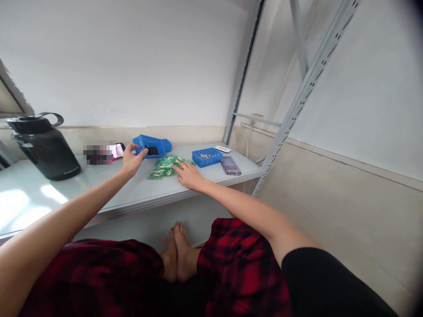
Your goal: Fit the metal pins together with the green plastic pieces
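My left hand (133, 160) is at the left edge of a tilted blue bin (139, 143) that holds small dark pieces (152, 150). Its thumb and fingers are bent around the bin's near left corner. My right hand (189, 174) rests on the right part of a green bag (162, 167) with many small white pieces in it, fingers spread and a ring on one finger. Just right of the bag, a second blue bin (207, 162) holds thin silvery pieces. Part of another blue bin (168, 144) shows behind the tilted one.
A large dark bottle (49, 152) stands on the left of the grey shelf (132, 193). A phone (118, 150) lies left of the bins. To the right are a white oval object (222, 149), a blurred flat item (231, 166) and a metal upright (291, 121).
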Demonstrator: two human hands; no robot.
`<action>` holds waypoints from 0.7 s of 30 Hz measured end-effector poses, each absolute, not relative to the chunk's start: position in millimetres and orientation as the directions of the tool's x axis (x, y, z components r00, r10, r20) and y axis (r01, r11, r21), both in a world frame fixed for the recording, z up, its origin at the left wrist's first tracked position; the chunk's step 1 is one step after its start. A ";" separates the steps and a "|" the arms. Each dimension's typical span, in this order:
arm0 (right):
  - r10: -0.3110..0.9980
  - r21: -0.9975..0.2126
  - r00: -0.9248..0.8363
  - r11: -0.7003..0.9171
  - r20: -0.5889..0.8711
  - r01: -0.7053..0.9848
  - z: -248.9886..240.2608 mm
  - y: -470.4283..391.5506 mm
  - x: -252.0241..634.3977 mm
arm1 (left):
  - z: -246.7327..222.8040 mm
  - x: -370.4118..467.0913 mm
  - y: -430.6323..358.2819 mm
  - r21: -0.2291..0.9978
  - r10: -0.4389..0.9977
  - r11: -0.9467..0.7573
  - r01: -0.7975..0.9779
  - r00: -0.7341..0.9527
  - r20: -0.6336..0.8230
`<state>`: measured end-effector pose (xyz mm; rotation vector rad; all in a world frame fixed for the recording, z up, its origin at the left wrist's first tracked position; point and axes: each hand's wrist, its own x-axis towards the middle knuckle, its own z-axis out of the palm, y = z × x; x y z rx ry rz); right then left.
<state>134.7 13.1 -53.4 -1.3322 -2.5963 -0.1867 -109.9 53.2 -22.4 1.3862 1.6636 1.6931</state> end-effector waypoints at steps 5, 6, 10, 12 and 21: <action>0.777 0.014 -0.568 0.587 0.272 0.809 -55.1 16.0 135.6 | -28.3 -109.4 49.1 0.892 0.823 -0.279 0.356 -0.389 0.413; 0.778 0.011 -0.566 0.586 0.271 0.810 -55.0 15.6 135.8 | -28.5 -109.4 48.5 0.900 0.825 -0.284 0.331 -0.395 0.405; 0.786 -0.022 -0.578 0.596 0.218 0.803 -52.2 14.6 133.5 | -26.7 -110.1 46.5 0.924 0.823 -0.302 0.233 -0.426 0.376; 0.791 -0.039 -0.586 0.600 0.178 0.799 -50.5 18.0 129.8 | -24.5 -110.4 45.4 0.925 0.817 -0.329 0.190 -0.434 0.379; 0.772 -0.042 -0.615 0.628 0.160 0.777 -52.3 54.1 115.8 | -23.4 -98.0 47.1 0.867 0.780 -0.443 0.228 -0.379 0.498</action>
